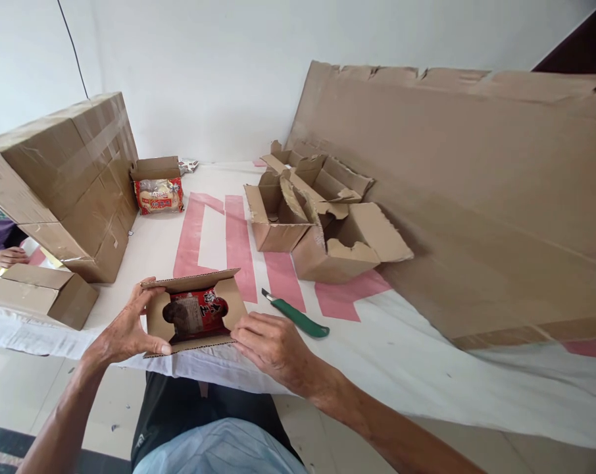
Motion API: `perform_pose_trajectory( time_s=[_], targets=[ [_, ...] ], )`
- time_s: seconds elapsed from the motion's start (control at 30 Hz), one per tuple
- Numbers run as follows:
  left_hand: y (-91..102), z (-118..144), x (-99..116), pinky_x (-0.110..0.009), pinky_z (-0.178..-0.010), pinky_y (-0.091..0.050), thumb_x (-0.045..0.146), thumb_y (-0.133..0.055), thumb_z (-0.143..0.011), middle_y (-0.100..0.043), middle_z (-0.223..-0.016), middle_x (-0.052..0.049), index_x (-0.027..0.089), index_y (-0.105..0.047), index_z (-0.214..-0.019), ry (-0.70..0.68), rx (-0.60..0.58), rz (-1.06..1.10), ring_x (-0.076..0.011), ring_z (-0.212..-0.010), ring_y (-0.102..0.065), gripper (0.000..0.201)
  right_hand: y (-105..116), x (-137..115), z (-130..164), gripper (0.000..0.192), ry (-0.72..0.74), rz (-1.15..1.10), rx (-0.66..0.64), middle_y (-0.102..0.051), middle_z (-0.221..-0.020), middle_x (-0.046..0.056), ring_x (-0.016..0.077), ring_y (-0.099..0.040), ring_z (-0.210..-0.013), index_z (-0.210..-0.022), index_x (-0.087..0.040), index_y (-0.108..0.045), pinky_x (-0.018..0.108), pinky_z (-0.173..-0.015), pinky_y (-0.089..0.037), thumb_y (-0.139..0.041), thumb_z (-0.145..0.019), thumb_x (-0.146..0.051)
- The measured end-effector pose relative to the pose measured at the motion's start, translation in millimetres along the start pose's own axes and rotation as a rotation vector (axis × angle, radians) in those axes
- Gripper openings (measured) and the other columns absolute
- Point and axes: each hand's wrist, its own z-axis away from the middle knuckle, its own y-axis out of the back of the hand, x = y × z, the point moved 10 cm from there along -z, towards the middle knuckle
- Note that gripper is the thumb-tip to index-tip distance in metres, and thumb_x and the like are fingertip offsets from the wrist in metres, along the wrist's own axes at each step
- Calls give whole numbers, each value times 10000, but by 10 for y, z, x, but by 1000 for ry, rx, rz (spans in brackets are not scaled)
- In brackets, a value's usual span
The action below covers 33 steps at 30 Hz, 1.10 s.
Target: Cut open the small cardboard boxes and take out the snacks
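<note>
Nearest the camera, at 6 o'clock, the person's lap shows in a pale blue garment under a black one, with both bare forearms reaching forward from the bottom corners. The left hand [130,329] has its grip closed on the left end of a small open cardboard box [194,309], thumb along the near edge and fingers curled behind the far side. The right hand [273,345] rests against the box's right end with fingers bent on the near corner; whether it is truly gripping or only steadying cannot be told. The box sits at the near edge of the white-covered surface [416,368], just past centre towards 6 o'clock, tipped so its open face looks at the camera. Inside it lies a red printed food packet [199,313].

Just beside the right hand, at about 3 o'clock from the box, a green-handled utility knife [298,317] lies on the surface, its blade pointing away to the upper left. Broad pink markings [239,243] run across the cloth beyond it.

At 12 to 1 o'clock stands a cluster of empty torn cardboard boxes [318,224], flaps open, touching one another. A large flat cardboard sheet [485,197] leans from 1 to 3 o'clock. At 11 o'clock another small open box holds a red and white packet [158,195]. At 10 o'clock stands a big taped carton [66,178], with a small closed box [41,296] in front of it at 9 o'clock. Another person's hand [9,257] shows at the far left edge.
</note>
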Motion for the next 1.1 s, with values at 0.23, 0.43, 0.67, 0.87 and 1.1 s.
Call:
perform_pose_trajectory(
  time_s=[0.23, 0.43, 0.67, 0.87, 1.1],
  targets=[
    [-103, -54, -19, -665, -1327, -258, 778, -961, -485, -319, -1660, -173, 261, -450, -1607, -19, 7, -78, -482, -1594, -292, 1337, 14, -84, 10, 288, 40, 130, 121, -711, -839, 35, 170, -597, -762, -817, -192, -671, 301, -701, -464, -538, -983, 2],
    [-97, -21, 13, -669, -1328, -250, 751, -929, -608, -277, -1690, -177, 273, -437, -1610, -68, 35, -147, -472, -1643, -187, 1215, -82, -61, 63, 248, 37, 111, 43, -742, -919, 69, 212, -635, -826, -880, -204, -680, 349, -745, -529, -532, -965, -25],
    [-47, -25, 128, -657, -1219, -451, 691, -828, -804, -257, -1680, -175, 271, -614, -1471, -46, 182, -295, -470, -1553, -376, 816, 18, 26, -8, 313, -37, -155, -103, -757, -1072, 144, 284, -692, -987, -1032, -166, -730, 439, -863, -597, -714, -999, -476],
    [-98, -91, 171, -679, -1128, -525, 643, -905, -718, -393, -1523, -150, 295, -668, -1423, 14, 198, -409, -462, -1391, -533, 821, 98, 128, -409, 279, -64, -407, -305, -786, -1106, 90, 210, -712, -1023, -1056, -183, -778, 356, -906, -571, -518, -1115, -267],
    [-163, -50, 184, -565, -1006, -622, 409, -908, -700, -452, -1382, -97, 312, -630, -1357, 60, 206, -402, -359, -1200, -642, 720, -404, 195, -697, 207, -33, -223, -639, -786, -1013, 75, 234, -689, -1032, -938, -182, -778, 381, -951, -514, -596, -1037, -172]
  ],
)
